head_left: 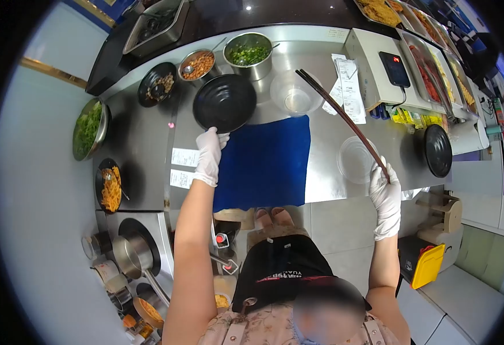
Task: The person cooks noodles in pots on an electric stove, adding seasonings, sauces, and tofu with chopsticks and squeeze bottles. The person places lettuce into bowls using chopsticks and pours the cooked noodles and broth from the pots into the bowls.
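Note:
My left hand [209, 150], in a white glove, grips the near rim of a round black plate [225, 102]. The plate is above the far left edge of a blue cloth [269, 167]. My right hand [385, 192], also gloved, is closed around the thick ends of long dark chopsticks [344, 115], which point up and left over the counter. A clear round lid [357, 160] lies just left of that hand. Between the plate and the chopsticks stands a clear plastic bowl [294, 102].
Behind the plate are a steel pot of chopped greens [250, 71] and a bowl of peanuts [199, 80]. Paper receipts [351, 92] lie right of the chopsticks. Another black plate [437, 150] sits far right. A saucepan [132, 256] is at lower left.

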Available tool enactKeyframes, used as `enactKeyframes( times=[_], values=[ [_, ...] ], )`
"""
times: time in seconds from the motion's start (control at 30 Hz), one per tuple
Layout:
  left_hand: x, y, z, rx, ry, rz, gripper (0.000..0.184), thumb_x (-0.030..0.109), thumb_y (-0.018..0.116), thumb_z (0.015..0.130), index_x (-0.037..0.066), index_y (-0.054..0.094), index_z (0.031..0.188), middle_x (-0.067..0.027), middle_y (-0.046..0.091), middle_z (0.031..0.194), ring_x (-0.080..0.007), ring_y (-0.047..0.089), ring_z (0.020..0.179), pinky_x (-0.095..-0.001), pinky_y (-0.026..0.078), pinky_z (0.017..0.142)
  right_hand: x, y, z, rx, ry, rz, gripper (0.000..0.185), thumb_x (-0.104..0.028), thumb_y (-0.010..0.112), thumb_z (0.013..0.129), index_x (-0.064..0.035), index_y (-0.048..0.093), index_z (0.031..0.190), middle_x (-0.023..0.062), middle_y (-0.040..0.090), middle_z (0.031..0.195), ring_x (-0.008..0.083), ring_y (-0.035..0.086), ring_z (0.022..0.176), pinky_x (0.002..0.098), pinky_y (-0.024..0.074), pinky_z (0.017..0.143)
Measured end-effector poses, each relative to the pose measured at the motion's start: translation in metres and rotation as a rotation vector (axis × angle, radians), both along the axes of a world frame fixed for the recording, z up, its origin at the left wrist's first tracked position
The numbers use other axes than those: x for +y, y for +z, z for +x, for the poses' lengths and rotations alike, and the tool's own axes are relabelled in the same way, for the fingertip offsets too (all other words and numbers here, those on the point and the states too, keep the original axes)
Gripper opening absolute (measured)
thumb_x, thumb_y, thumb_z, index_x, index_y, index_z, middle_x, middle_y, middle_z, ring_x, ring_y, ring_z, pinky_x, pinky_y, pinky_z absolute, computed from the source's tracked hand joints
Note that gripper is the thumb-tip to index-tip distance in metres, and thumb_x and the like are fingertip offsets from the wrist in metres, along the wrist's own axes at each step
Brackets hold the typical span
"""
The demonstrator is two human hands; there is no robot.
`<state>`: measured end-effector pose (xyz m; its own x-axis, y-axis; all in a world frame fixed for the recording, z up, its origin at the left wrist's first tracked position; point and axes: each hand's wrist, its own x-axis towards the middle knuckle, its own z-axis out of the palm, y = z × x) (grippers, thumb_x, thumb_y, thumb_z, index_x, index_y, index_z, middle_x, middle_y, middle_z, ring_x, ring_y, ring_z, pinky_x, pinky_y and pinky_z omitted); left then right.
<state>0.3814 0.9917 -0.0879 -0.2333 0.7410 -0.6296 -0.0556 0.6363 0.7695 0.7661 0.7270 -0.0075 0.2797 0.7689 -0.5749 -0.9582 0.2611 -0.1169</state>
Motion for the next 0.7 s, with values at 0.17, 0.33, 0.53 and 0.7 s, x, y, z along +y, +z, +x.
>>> enactKeyframes(
  times=[0.17,0.33,0.53,0.7],
  values=[
    [-0.027,0.002,0.023,-0.185,-0.143,-0.034,0.055,0.052,0.052,0.09,-0.001,0.06,0.094,-0.0127,0.068,0.078,-0.0139,0.059,0.055,-0.0226,0.041,0.045,-0.007,-0.012,0.012,0.02,-0.022,0.035,0.028,-0.011,0.047,0.095,0.0077,0.056,0.114,0.0188,0.064,0.107,0.0296,0.062,0.099,0.0339,0.0568,0.085],
    [-0.015,0.026,0.165,-0.189,-0.298,-0.047,0.052,0.046,0.052,0.092,-0.004,0.062,0.094,-0.0137,0.069,0.08,-0.0174,0.062,0.058,-0.0242,0.044,0.046,-0.002,-0.01,0.003,0.014,-0.037,0.032,0.027,-0.01,0.047,0.095,0.0068,0.056,0.115,0.0185,0.063,0.109,0.0284,0.062,0.101,0.0348,0.056,0.087],
    [-0.029,0.023,0.17,-0.26,-0.342,0.157,0.025,0.014,0.043,0.091,-0.004,0.061,0.087,-0.0144,0.066,0.068,-0.0189,0.057,0.043,-0.0283,0.042,0.038,-0.008,0.004,-0.004,-0.011,0.015,0.128,0.028,-0.01,0.047,0.095,0.0053,0.056,0.116,0.0176,0.064,0.108,0.0279,0.062,0.1,0.0345,0.0559,0.086],
    [-0.074,0.035,0.108,-0.155,-0.383,0.096,0.03,0.022,0.048,0.094,-0.004,0.062,0.086,-0.0131,0.064,0.064,-0.0161,0.057,0.044,-0.0271,0.042,0.039,-0.004,0.011,-0.015,-0.04,0.002,0.08,0.028,-0.009,0.048,0.095,0.0043,0.056,0.118,0.0177,0.063,0.109,0.028,0.061,0.101,0.0345,0.0559,0.086]
  ],
)
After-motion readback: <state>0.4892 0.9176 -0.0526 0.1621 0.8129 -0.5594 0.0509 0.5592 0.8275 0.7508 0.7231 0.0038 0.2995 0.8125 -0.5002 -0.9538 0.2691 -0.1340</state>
